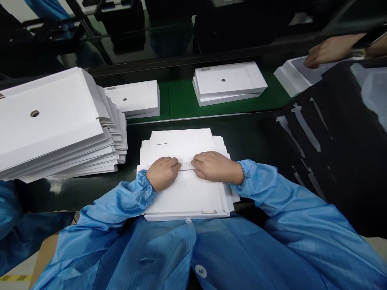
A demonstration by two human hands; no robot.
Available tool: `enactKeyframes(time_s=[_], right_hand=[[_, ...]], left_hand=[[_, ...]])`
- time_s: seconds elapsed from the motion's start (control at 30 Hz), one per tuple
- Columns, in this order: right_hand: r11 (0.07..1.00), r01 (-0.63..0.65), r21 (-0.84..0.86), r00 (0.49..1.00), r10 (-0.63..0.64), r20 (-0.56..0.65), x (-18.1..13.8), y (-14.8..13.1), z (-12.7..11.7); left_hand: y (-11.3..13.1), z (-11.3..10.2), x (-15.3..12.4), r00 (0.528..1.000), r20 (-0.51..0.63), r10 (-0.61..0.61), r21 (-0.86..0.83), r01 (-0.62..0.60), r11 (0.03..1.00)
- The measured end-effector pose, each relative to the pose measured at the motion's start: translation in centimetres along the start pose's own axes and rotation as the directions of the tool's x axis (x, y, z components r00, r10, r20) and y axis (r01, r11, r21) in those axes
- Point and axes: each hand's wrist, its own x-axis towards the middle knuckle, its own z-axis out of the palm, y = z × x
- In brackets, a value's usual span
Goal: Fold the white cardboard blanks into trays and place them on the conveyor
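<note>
1. L hand: fingers curled, tips pinching L end of a narrow white strip; thumb mostly hidden.
2. R hand: same grip, R end of strip; can't tell if strip is loose or a fold of the card below.
3. White card pile under both hands; lies at mid near edge of dark surface, close against blue jacket; pile's side edges stepped, not flush.
4. Taller stack twd L end of surface, uneven, its R side ragged; white boxes on green strip past far edge; other person's hand on a box beyond far R corner.
5. Risks (my judgemt): uneven pull btwn hands could skew or crease strip; pressing down on stepped layers could make top card slide; jacket or cuff might snag near edge of pile & shift it; L elbow swinging wide poss. knocks the tall stack, as its layers sit so unevenly.
</note>
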Motion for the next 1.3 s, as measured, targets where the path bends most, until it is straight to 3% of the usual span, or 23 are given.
enactKeyframes(time_s=[0.27,0.4,0.47,0.53,0.67,0.8,0.93,1.1,1.3], right_hand=[[0.995,-0.021,0.094,0.997,0.013,0.082,1.3,1.4,-0.3],[0.975,-0.141,0.173,0.987,0.125,0.101,1.6,1.9,-0.7],[0.964,-0.225,0.141,0.973,0.217,0.074,1.3,1.8,-0.8],[0.973,-0.227,0.050,0.974,0.226,0.027,0.9,1.5,-0.8],[0.986,-0.142,-0.087,0.989,0.138,-0.059,0.2,1.0,0.0],[0.984,-0.139,-0.112,0.983,0.124,-0.135,-0.1,0.8,1.3],[0.975,-0.061,-0.215,0.983,0.021,-0.184,-0.3,0.6,2.1],[0.955,0.023,-0.295,0.977,-0.084,-0.196,-0.4,0.5,2.1],[0.951,0.065,-0.301,0.987,-0.106,-0.122,-0.5,0.4,1.3]], left_hand=[[-0.2,-1.6,1.3,0.982,0.187,-0.031,-0.010,0.033,0.999],[-2.0,-1.8,1.8,0.974,0.176,-0.143,-0.153,0.171,0.973],[-2.8,-1.8,2.0,0.955,0.175,-0.240,-0.170,0.269,0.948],[-3.3,-1.8,2.1,0.945,0.160,-0.284,-0.138,0.306,0.942],[-3.6,-1.1,1.7,0.990,0.022,-0.139,-0.082,0.141,0.987],[-3.4,0.6,1.0,0.993,-0.105,-0.050,-0.045,0.046,0.998],[-2.9,2.1,0.5,0.968,-0.246,0.050,0.113,-0.023,0.993],[-2.7,2.3,0.1,0.910,-0.380,0.168,0.229,-0.083,0.970],[-3.0,2.1,-0.5,0.885,-0.417,0.207,0.220,-0.123,0.968]])
